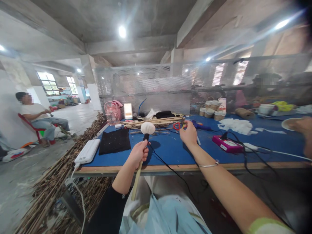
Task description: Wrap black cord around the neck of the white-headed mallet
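My left hand [138, 152] is closed round a wooden stick [136, 182] just over the table's front edge. At the stick's upper end sits a round white cloth-covered head [147, 128], with black wrapping [146, 137] below it and a dark strand hanging down. Farther right, my right hand [188, 134] reaches over the table with its fingers curled together at a pair of scissors [176, 126] with a red loop handle. Some yellow shows at the fingers; the grip itself is partly hidden. Just beyond this hand lies a blue glue gun [201, 126].
A black cloth [114, 141] and a white power bank [87, 152] lie left on the blue table [168, 152]. Thin sticks [156, 122] are piled behind. To the right are a magenta power strip [227, 144] with cables, white fabric [236, 126] and another person's blurred hand [305, 133].
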Available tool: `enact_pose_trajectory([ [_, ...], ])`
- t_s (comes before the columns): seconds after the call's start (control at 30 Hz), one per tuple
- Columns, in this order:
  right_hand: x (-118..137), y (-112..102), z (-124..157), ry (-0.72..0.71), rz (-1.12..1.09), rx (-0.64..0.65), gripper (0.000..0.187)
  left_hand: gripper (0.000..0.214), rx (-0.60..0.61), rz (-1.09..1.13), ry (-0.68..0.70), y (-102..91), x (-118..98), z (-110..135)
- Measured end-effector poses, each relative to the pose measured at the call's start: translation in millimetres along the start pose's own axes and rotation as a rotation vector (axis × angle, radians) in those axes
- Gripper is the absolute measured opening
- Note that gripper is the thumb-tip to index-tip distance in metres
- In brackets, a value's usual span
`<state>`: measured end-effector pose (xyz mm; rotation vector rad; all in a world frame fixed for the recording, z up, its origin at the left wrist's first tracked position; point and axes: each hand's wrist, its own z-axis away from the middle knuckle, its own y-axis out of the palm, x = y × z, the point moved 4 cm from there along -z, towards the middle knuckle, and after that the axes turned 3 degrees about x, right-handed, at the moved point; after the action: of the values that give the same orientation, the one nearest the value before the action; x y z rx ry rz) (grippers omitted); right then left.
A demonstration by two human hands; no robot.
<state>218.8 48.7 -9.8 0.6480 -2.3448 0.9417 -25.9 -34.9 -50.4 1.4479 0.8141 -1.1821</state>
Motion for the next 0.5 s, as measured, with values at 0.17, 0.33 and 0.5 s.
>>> enact_pose_trajectory([
  [0.17,78,35,67,0.011,-0.556,0.712,0.032,0.038,0.002,-0.004,0.002,0.1,2,0],
  [0.33,122,50,125,0.171,-0.791,0.987,0.054,0.039,-0.092,0.011,0.061,-0.8,-1,3],
  [0.5,107,40,103,0.135,-0.662,0.709,0.028,0.038,-0.039,0.026,0.042,-0.1,0,3],
])
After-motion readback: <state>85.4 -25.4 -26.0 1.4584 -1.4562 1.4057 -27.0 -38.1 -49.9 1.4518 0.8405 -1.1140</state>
